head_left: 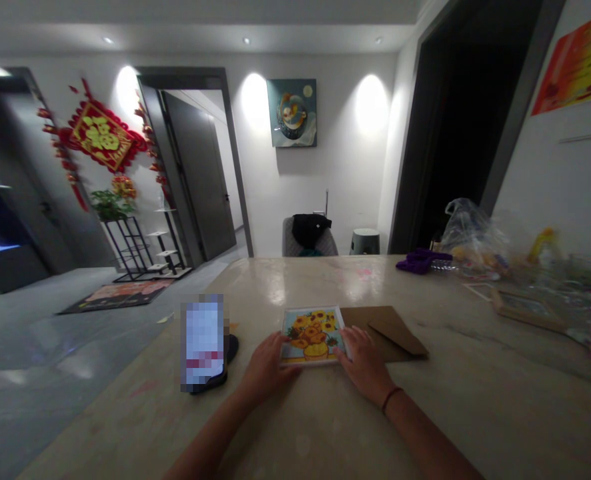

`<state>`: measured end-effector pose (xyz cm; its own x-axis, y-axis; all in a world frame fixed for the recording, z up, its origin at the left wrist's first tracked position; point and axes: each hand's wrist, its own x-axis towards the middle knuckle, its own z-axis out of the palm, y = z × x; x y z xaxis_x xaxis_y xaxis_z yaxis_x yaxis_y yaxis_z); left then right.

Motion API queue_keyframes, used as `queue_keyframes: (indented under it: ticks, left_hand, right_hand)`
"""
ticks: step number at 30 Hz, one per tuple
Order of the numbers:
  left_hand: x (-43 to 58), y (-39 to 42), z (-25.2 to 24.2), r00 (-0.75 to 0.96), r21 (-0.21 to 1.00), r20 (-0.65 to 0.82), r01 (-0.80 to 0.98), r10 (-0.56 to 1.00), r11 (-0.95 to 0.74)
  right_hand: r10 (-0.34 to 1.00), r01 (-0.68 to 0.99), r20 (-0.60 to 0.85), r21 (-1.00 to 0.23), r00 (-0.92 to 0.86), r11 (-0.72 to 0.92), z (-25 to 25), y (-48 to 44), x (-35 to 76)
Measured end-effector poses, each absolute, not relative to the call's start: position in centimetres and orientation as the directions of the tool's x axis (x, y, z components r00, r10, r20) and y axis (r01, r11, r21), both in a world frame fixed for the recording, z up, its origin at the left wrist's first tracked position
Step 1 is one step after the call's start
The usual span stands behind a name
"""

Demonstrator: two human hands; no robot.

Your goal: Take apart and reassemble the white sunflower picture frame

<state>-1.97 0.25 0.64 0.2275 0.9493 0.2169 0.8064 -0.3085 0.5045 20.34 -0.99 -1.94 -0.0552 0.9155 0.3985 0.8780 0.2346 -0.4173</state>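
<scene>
head: slightly parted fingers (358,339) hold sunflower picture (311,337).

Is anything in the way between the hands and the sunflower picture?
Nothing visible is. The left hand and right hand touch opposite sides of the sunflower picture; the brown envelope shows beside its right edge.

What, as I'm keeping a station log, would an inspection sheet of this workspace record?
Surface: glossy pale table, reflecting light.
Job's things: sunflower picture, face up; brown envelope to its right.
Clutter: lit screen at left; purple cloth, clear plastic bag and wooden frame at right.
Hands: left hand at the sunflower picture's left edge, right hand at its right edge.
Cables: nothing seen.
Surroundings: chair, stool and wall art beyond the table.
</scene>
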Motion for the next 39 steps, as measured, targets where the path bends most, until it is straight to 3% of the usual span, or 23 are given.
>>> queue_keyframes:
  ticks: [7,14,23,28,32,39]
  left_hand:
    - [-2.2,0.8,0.3,0.172,0.632,0.16,0.738,0.972,-0.234]
    - [-2.8,1.2,0.3,0.142,0.649,0.142,0.734,0.98,-0.201]
    - [-3.1,1.6,0.4,0.058,0.528,0.187,0.836,0.981,-0.15]
    - [-2.1,1.0,0.2,0.102,0.324,0.183,0.933,0.978,-0.158]
    - [-1.7,0.8,0.1,0.113,0.226,0.183,0.962,0.977,-0.153]
    - [-1.3,0.6,0.0,0.121,0.209,0.189,0.965,0.974,-0.161]
  right_hand:
    - [0.947,0.849,0.317,-0.485,-0.054,0.211,-2.2,-1.1,20.9]
    - [0.925,0.85,0.376,-0.468,-0.055,0.241,-2.3,-0.9,20.3]
    - [0.897,0.88,0.432,-0.383,-0.098,0.281,-1.4,-1.4,19.6]
    - [0.919,0.902,0.383,-0.359,-0.093,0.241,-1.8,-1.3,19.0]
    - [0.937,0.876,0.342,-0.428,-0.071,0.223,-2.4,-0.8,18.8]
    - [0.936,0.792,0.351,-0.563,-0.027,0.234,-3.6,0.1,19.1]
